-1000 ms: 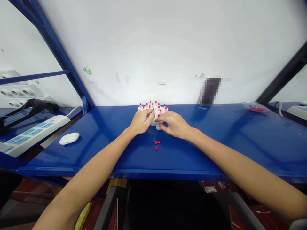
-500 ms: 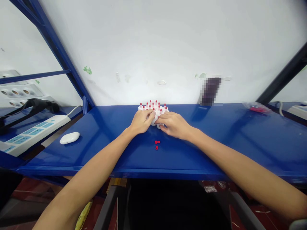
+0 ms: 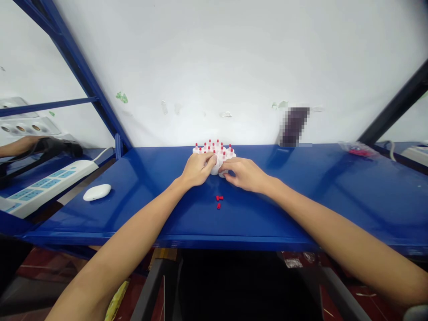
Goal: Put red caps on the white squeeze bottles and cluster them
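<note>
Several small white squeeze bottles (image 3: 230, 153) with red-tipped nozzles stand upright in a tight cluster at the back middle of the blue table. My left hand (image 3: 199, 168) is closed at the front left of the cluster, thumb and fingers against a white bottle (image 3: 214, 169). From the right, my right hand (image 3: 245, 174) has its thumb and curled fingers around another front bottle, largely hidden behind them. Nearer the table's front edge, loose red caps (image 3: 219, 206) lie on the surface.
A white rounded case (image 3: 97, 192) lies on the left of the table (image 3: 150, 218), near a white power strip (image 3: 53, 183). A dark, blurred-out object (image 3: 294, 127) leans on the wall. A clear plastic bag (image 3: 359, 150) with red items lies far right. Another person's arm (image 3: 18, 146) shows far left.
My right hand's fingers have shifted slightly at the front bottle. My left hand keeps its place. Another person's arm has come into view at the far left.
</note>
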Demonstrator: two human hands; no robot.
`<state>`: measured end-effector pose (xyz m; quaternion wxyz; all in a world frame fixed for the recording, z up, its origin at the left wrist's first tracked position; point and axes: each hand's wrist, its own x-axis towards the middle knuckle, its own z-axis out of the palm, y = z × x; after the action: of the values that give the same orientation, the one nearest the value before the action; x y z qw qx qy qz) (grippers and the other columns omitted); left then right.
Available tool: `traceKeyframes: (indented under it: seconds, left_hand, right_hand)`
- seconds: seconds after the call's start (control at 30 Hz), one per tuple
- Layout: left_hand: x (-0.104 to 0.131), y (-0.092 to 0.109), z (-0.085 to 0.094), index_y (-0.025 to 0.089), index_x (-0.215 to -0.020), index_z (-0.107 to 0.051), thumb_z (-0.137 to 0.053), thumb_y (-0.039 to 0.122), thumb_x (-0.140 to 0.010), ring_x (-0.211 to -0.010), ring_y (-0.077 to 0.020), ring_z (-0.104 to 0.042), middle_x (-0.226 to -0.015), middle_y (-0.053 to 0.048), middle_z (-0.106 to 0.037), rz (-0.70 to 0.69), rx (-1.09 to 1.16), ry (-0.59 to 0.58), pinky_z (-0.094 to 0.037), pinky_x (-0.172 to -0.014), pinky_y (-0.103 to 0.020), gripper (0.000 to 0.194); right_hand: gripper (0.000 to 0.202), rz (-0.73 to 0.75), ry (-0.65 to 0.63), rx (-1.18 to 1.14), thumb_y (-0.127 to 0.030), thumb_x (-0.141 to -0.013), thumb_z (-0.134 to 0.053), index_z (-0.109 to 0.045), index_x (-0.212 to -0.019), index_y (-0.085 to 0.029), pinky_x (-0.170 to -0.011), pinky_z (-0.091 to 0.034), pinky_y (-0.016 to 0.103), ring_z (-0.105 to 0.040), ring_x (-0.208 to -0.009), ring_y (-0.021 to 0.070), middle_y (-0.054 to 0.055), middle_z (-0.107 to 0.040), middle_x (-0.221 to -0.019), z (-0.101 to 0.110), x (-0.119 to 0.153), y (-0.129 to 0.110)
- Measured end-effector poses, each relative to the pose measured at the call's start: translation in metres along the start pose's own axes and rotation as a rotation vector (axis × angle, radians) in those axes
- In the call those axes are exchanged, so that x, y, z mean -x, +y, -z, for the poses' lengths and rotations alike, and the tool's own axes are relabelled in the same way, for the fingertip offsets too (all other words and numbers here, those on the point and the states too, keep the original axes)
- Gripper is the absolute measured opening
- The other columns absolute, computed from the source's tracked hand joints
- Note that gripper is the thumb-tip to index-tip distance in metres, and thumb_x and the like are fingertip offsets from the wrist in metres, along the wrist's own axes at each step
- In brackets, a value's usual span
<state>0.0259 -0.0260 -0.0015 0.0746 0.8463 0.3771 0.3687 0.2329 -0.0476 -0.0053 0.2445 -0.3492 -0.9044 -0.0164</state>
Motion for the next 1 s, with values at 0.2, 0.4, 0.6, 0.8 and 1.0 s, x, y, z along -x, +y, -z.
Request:
traceKeyframes:
  seconds: [0.2,0.4,0.6,0.8,1.0]
  left_hand:
    - [0.0,-0.002,0.0,0.016,-0.073,-0.062,-0.036,0.037,-0.098,-0.055,-0.012,-0.049,-0.055,0.001,-0.054,-0.017,0.047,0.034,-0.036,-0.06,-0.025,0.043]
    - [0.0,0.001,-0.001,0.015,-0.073,-0.063,-0.034,0.041,-0.1,-0.053,-0.0118,-0.048,-0.053,0.002,-0.052,-0.028,0.051,0.016,-0.036,-0.059,-0.026,0.047]
    - [0.001,0.002,-0.001,0.015,-0.073,-0.062,-0.034,0.042,-0.099,-0.051,-0.0111,-0.049,-0.053,0.001,-0.054,-0.033,0.114,0.002,-0.037,-0.058,-0.026,0.047]
    - [0.002,0.001,-0.004,0.017,-0.102,-0.056,-0.03,0.049,-0.096,-0.041,-0.012,-0.046,-0.048,0.004,-0.051,0.111,0.651,-0.164,-0.038,-0.045,-0.023,0.042]
    - [0.002,0.011,-0.009,0.02,-0.114,-0.043,-0.042,0.044,-0.083,-0.04,-0.0127,-0.048,-0.053,0.006,-0.055,0.086,0.985,-0.262,-0.037,-0.041,-0.022,0.039]
  right_hand:
    - [0.011,-0.032,0.008,-0.067,-0.018,-0.083,-0.063,-0.074,-0.086,-0.018,-0.081,-0.039,0.034,-0.06,-0.07,0.0146,0.0,-0.07,-0.074,0.014,-0.001,-0.013]
    - [0.015,-0.043,-0.391,-0.307,-0.03,-0.08,-0.071,-0.076,-0.085,-0.016,-0.056,-0.035,0.026,-0.049,-0.051,0.0099,-0.004,-0.055,-0.057,0.026,0.001,-0.027]
    - [0.013,-0.013,-0.451,-0.351,-0.023,-0.08,-0.071,-0.076,-0.089,-0.016,-0.054,-0.036,0.024,-0.049,-0.049,0.0086,-0.005,-0.055,-0.056,0.021,0.0,-0.029]
    - [0.007,-0.083,0.075,-0.434,-0.019,-0.081,-0.065,-0.072,-0.082,-0.016,-0.056,-0.041,0.024,-0.05,-0.05,0.0088,-0.004,-0.057,-0.056,0.008,-0.002,-0.026]
    - [0.021,-0.271,0.449,-0.918,-0.039,-0.08,-0.073,-0.069,-0.086,-0.019,-0.049,-0.044,0.027,-0.056,-0.048,0.0118,0.0,-0.068,-0.067,0.0,-0.008,-0.035]
